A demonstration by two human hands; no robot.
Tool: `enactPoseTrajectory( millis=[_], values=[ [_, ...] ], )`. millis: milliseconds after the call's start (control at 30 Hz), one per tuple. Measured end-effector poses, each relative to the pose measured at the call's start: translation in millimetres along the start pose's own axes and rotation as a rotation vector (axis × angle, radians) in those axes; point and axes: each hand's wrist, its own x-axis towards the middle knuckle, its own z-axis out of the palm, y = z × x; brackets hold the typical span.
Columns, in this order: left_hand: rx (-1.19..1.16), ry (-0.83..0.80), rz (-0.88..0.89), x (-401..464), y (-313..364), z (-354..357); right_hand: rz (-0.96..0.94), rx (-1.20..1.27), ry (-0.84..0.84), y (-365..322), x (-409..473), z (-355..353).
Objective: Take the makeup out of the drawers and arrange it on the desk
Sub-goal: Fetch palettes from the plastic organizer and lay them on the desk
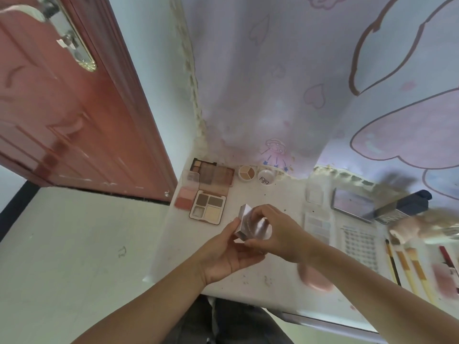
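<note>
Both hands hold a small silver makeup case (244, 220) above the white desk (248, 192). My left hand (227, 254) cups it from below, fingers curled at its lower edge. My right hand (278, 232) grips it from the top and right side. Laid out at the desk's far left are a large brown eyeshadow palette (214, 175), a four-pan palette (208, 206), a pink blush duo (185, 197), a round concealer pot (246, 173) and a round white lid (265, 178).
To the right lie clear-lidded palettes (317, 223), a mirror compact (352, 202), a dark box (402, 206), a false-lash card (361, 244), several brushes (407, 266) and a pink puff (315, 279). A red door (62, 108) stands at the left. Patterned wallpaper backs the desk.
</note>
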Motion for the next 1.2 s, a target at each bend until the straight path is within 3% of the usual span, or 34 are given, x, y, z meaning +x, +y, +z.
enactPoseTrajectory(
  millis=[667,800,933,1067,1200],
  values=[
    [0.075,-0.083,0.014,6,22,11,-0.075,0.107,0.045,-16,20,-24],
    [-0.001,-0.15,-0.016,2,21,7,-0.012,0.223,0.028,-13,19,-31],
    [-0.023,-0.231,-0.053,1,19,5,0.07,0.355,-0.176,-9,30,-54],
    [-0.093,-0.183,-0.086,7,18,-3,0.214,0.383,-0.096,5,54,-63],
    [-0.154,-0.081,-0.097,12,9,-11,0.269,0.153,-0.05,15,76,-54]
  ],
)
